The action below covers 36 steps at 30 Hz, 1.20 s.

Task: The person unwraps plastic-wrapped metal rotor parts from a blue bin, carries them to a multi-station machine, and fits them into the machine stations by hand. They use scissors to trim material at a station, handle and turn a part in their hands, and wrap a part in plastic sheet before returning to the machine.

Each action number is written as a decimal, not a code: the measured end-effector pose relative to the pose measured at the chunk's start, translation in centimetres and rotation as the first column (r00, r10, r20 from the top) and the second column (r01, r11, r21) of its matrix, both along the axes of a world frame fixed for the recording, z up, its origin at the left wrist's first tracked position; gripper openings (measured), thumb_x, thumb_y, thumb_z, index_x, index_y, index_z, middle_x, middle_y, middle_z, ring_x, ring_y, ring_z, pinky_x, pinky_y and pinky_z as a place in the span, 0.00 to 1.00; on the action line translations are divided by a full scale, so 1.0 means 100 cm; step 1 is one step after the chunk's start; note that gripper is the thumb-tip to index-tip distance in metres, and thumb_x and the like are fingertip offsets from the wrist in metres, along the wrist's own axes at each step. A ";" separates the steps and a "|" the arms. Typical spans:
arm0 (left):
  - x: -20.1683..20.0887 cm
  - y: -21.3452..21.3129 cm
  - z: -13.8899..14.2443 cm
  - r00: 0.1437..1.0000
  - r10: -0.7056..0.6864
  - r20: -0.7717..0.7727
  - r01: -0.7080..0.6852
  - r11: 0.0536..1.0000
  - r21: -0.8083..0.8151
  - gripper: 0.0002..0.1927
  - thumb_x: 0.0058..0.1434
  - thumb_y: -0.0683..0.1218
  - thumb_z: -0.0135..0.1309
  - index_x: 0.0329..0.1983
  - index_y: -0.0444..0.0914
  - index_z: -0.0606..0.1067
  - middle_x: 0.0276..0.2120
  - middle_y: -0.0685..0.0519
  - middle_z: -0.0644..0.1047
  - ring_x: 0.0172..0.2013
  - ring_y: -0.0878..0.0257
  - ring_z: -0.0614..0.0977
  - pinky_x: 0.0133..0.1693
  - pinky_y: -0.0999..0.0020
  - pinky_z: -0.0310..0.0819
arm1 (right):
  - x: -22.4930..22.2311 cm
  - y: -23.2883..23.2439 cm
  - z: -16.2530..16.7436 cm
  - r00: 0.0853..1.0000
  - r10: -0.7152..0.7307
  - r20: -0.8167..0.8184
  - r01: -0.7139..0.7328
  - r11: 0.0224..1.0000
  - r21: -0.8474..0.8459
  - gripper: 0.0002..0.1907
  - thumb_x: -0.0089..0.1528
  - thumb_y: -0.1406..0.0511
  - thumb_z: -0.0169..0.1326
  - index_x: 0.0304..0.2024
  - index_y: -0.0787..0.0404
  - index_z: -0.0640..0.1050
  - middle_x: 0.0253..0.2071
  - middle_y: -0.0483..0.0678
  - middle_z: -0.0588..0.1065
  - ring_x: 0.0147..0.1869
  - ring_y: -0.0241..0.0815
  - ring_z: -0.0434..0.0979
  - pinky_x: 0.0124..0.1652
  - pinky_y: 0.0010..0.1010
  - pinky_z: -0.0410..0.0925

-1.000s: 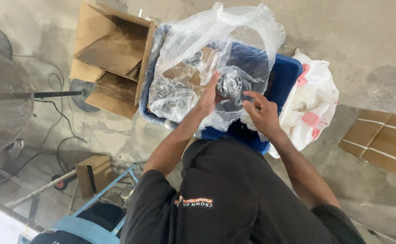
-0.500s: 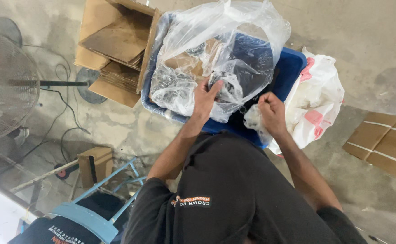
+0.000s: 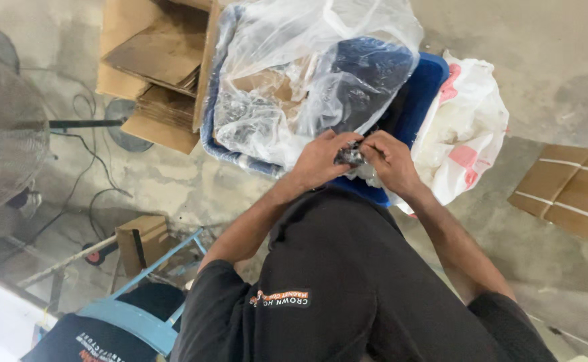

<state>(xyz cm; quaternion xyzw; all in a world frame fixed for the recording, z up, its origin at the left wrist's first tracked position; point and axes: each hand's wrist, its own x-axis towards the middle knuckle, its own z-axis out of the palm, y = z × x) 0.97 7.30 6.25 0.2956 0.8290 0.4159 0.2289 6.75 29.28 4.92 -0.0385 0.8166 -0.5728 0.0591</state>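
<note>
Nearest, a black short-sleeved shirt fills the lower middle of the view, both bare forearms reaching forward from it.

Left hand: fingers curled shut, pinching a small dark, shiny object. Right hand: fingers likewise closed on the same object from the other side, so the two hands meet over it. What the object is cannot be told; it is small and mostly hidden by the fingers. It sits at the near edge of a blue plastic bin, just above the shirt.

Bin contents: a large clear plastic bag, crumpled and billowing upward, with brown cardboard and dark shapes showing through it.

Right of the bin, touching it: a white plastic bag with red marks. Further right, on the concrete floor: flattened cardboard.

Left of the bin: an open cardboard box holding flat cardboard sheets.

Lower left: a blue metal frame, a small cardboard box, black cables. Far left: a fan's wire guard.
</note>
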 end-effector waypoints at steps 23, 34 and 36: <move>-0.203 -0.106 -0.100 0.976 0.016 -0.216 -0.130 0.841 -0.526 0.43 0.58 0.54 0.62 0.76 0.42 0.61 0.66 0.39 0.69 0.67 0.42 0.68 0.68 0.47 0.58 | -0.016 -0.047 -0.058 0.937 0.063 0.345 -0.180 0.930 0.319 0.11 0.63 0.61 0.58 0.45 0.60 0.79 0.27 0.53 0.75 0.32 0.51 0.77 0.35 0.39 0.69; -0.111 -0.122 -0.093 0.562 0.049 0.826 -0.772 0.388 0.503 0.31 0.65 0.52 0.58 0.70 0.39 0.67 0.60 0.46 0.73 0.61 0.53 0.73 0.63 0.47 0.67 | -0.056 -0.076 0.005 0.972 0.025 0.234 -0.030 0.999 0.017 0.17 0.66 0.62 0.57 0.57 0.59 0.78 0.24 0.45 0.71 0.28 0.33 0.67 0.30 0.29 0.65; -0.082 -0.106 -0.089 0.432 -0.164 0.887 -0.835 0.298 0.462 0.29 0.69 0.58 0.49 0.67 0.38 0.67 0.57 0.46 0.74 0.57 0.52 0.76 0.55 0.45 0.71 | -0.066 -0.079 0.017 0.986 0.025 0.168 -0.023 1.000 -0.013 0.18 0.67 0.62 0.57 0.59 0.59 0.78 0.24 0.47 0.71 0.28 0.37 0.66 0.29 0.31 0.64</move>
